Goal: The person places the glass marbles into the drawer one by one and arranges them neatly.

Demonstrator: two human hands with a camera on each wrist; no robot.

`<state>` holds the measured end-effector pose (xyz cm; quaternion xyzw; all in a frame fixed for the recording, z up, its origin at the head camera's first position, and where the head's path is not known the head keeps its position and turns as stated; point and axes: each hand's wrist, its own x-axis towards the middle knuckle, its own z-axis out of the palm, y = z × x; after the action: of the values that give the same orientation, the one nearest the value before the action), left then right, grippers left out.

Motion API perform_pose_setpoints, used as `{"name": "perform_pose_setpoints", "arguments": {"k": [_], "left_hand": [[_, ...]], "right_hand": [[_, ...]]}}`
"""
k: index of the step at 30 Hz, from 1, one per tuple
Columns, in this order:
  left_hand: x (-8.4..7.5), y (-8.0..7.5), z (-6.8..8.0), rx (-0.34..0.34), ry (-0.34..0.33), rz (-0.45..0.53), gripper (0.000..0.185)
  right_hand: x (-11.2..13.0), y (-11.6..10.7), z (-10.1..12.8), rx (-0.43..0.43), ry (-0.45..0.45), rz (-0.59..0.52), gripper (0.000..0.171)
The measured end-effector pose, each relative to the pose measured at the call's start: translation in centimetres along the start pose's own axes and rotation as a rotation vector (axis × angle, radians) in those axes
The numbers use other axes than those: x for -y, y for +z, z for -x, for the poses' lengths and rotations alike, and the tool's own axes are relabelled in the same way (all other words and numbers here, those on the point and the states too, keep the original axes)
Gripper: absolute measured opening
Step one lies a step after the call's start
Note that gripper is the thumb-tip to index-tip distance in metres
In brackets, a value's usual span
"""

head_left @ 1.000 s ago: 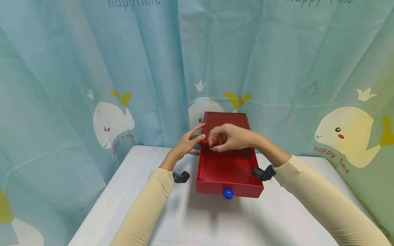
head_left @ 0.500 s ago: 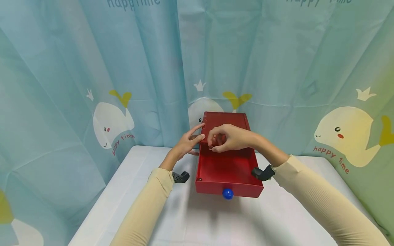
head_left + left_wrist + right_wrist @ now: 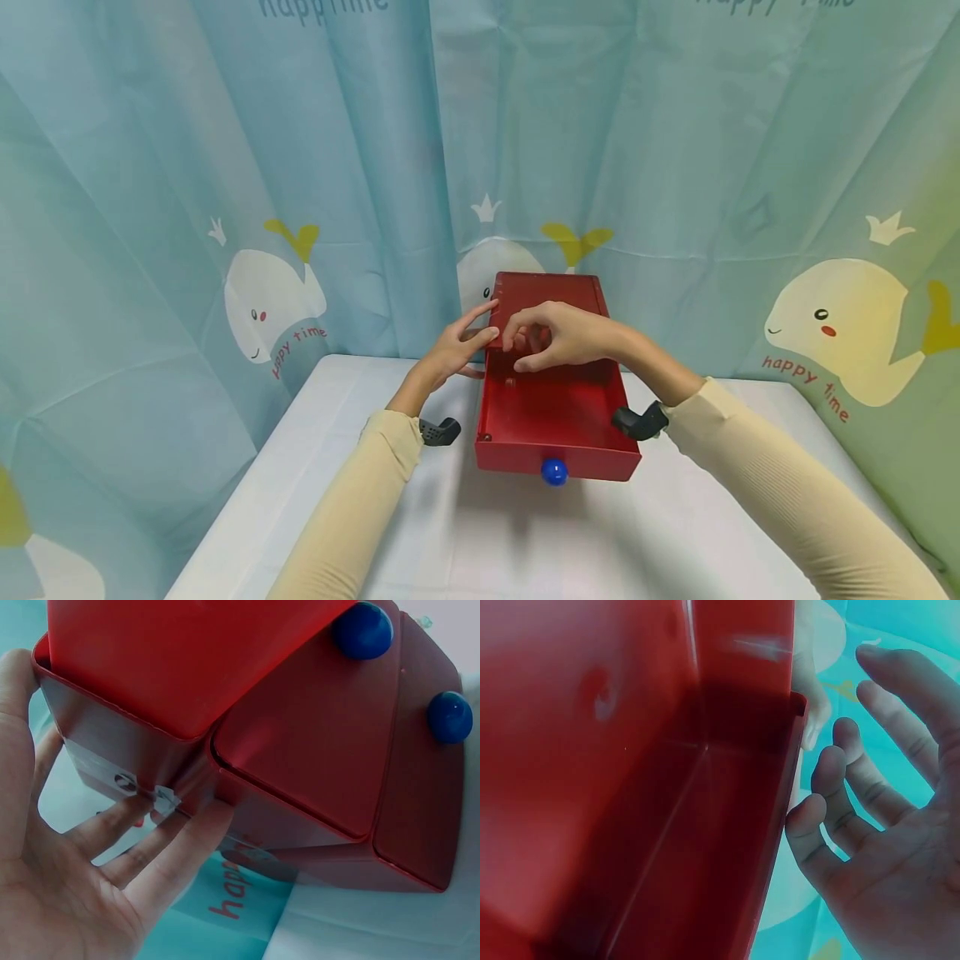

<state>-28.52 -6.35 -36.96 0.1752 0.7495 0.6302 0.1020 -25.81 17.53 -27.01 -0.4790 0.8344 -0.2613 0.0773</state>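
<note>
- Red plastic drawer box (image 3: 551,292) stands on the white tabletop (image 3: 525,542), top drawer (image 3: 557,417) pulled out.
- Left hand (image 3: 453,350), fingers straight, presses the box's left wall.
- Right hand (image 3: 558,337), grip released, hovers over the drawer.
- Only the left wrist view shows a second blue knob (image 3: 450,717).

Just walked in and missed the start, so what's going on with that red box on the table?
A person stands at a white table with a red drawer box. Its top drawer, which has a blue knob, is pulled out. The left hand rests straight fingers against the box's side, while the right hand hovers over the drawer, holding nothing.
</note>
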Motion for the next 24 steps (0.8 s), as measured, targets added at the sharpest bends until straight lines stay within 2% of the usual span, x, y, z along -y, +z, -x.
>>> {"name": "perform_pose_setpoints", "arguments": {"k": [4,13,24], "left_hand": [[-0.1,0.0,0.0,0.003,0.000,-0.001,0.057],[-0.1,0.1,0.0,0.005,0.000,-0.009,0.058],[0.4,-0.1,-0.2,0.002,0.011,-0.015,0.059]], "right_hand": [[0.0,-0.1,0.1,-0.016,0.027,0.003,0.030],[-0.1,-0.4,0.8,-0.042,0.042,0.023,0.035],[-0.3,-1.4,3.0,-0.085,0.058,0.044,0.041]]}}
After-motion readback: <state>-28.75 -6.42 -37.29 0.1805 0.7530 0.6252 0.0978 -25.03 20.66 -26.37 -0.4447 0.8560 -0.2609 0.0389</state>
